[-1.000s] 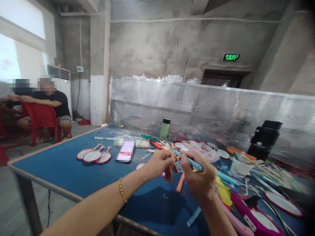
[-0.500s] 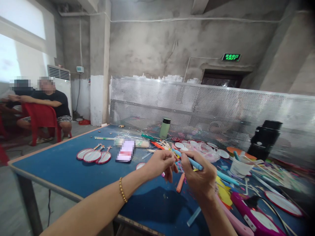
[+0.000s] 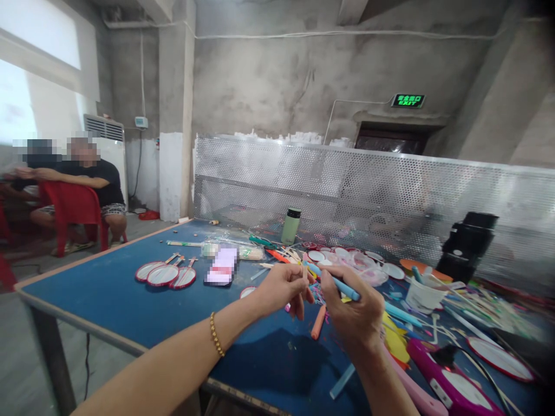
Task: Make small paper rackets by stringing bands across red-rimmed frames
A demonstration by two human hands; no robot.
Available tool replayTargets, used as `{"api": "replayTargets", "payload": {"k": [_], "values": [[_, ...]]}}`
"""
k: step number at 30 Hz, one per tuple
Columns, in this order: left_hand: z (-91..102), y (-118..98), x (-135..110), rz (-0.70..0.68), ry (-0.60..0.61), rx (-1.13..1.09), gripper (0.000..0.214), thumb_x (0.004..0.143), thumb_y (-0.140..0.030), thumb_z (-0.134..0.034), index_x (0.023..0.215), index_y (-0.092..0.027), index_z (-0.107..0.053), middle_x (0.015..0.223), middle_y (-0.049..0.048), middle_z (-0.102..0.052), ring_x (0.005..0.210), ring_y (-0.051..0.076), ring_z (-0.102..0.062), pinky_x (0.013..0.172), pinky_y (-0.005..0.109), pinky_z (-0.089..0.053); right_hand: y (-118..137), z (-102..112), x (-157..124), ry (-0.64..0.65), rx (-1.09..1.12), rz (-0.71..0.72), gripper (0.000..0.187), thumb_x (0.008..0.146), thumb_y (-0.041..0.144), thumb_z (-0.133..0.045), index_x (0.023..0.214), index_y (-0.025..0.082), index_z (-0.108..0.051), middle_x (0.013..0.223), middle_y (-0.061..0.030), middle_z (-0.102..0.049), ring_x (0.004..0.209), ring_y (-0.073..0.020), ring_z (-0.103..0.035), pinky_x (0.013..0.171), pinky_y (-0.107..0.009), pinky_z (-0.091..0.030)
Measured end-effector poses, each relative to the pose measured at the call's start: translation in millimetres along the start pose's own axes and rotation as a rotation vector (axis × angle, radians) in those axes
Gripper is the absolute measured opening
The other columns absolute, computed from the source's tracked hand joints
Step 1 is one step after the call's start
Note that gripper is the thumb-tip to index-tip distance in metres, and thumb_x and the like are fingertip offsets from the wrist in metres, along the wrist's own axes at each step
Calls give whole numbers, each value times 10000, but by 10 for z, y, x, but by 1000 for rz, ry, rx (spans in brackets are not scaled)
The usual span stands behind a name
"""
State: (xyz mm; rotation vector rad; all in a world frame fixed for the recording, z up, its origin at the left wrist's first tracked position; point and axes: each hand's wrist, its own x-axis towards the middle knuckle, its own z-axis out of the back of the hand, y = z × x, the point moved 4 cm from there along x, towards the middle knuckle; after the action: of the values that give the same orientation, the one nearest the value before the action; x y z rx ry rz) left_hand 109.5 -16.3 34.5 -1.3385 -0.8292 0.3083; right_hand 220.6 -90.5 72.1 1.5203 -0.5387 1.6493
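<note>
My left hand point(image 3: 286, 286) pinches a small, flat, pinkish stick point(image 3: 305, 267) upright between thumb and fingers. In my right hand point(image 3: 358, 306) is a light-blue pen point(image 3: 340, 284), gripped as for writing, its tip close to the stick; whether they touch I cannot tell. Both hands are raised over the near part of the blue table point(image 3: 182, 318). Below them lie an orange marker point(image 3: 318, 322) and a clear bluish strip point(image 3: 342, 381). Several small round fans with red rims point(image 3: 162, 275) lie to the left, beside a phone point(image 3: 222, 266).
A green bottle point(image 3: 291, 226) stands at the back. To the right are a white tub point(image 3: 422, 294) of tools, a magenta device point(image 3: 453, 381), a black object point(image 3: 468, 245) and scattered craft pieces. A perforated metal panel point(image 3: 277, 167) borders the table. Two people sit at far left.
My right hand and the blue pen have shifted very slightly right. The stick in my left hand shows a little more clearly; my left hand has hardly moved.
</note>
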Motion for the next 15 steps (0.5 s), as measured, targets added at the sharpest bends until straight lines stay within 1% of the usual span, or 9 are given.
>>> {"api": "replayTargets", "payload": {"k": [2, 4, 7, 11, 15], "values": [[1, 1, 0, 0, 2, 4, 108, 769, -241, -516, 746, -135, -519, 688, 33, -644, 380, 98, -583, 337, 172, -399, -5, -8, -1, 15, 7, -3, 109, 853, 201, -588, 802, 188, -683, 731, -17, -710, 646, -144, -659, 575, -250, -496], [8, -2, 2, -5, -14, -8, 124, 781, -258, -525, 745, -141, -507, 693, 33, -648, 376, 101, -582, 326, 175, -394, -6, -17, -2, 30, 14, 2, 113, 855, 194, -587, 789, 189, -679, 723, -11, -709, 642, -141, -658, 579, -246, -493], [19, -3, 8, -15, -34, -18, 128, 793, -265, -528, 793, -138, -518, 695, 36, -657, 375, 105, -583, 322, 177, -391, -11, -20, -2, 31, 10, 6, 114, 853, 187, -592, 772, 185, -673, 724, -10, -708, 640, -136, -656, 570, -238, -483], [16, -5, 12, -17, -21, -12, 137, 792, -243, -514, 860, -127, -543, 719, 40, -661, 377, 103, -585, 325, 173, -392, -12, -11, 3, 5, -2, -1, 99, 846, 191, -604, 784, 177, -680, 730, -14, -710, 630, -132, -651, 558, -234, -476], [8, -21, 8, -16, -15, -27, 138, 792, -277, -540, 794, -144, -505, 686, 24, -639, 376, 106, -586, 321, 172, -392, 3, -21, 10, 36, 9, 4, 117, 853, 189, -593, 779, 180, -683, 698, -3, -698, 607, -122, -638, 572, -235, -481]]}}
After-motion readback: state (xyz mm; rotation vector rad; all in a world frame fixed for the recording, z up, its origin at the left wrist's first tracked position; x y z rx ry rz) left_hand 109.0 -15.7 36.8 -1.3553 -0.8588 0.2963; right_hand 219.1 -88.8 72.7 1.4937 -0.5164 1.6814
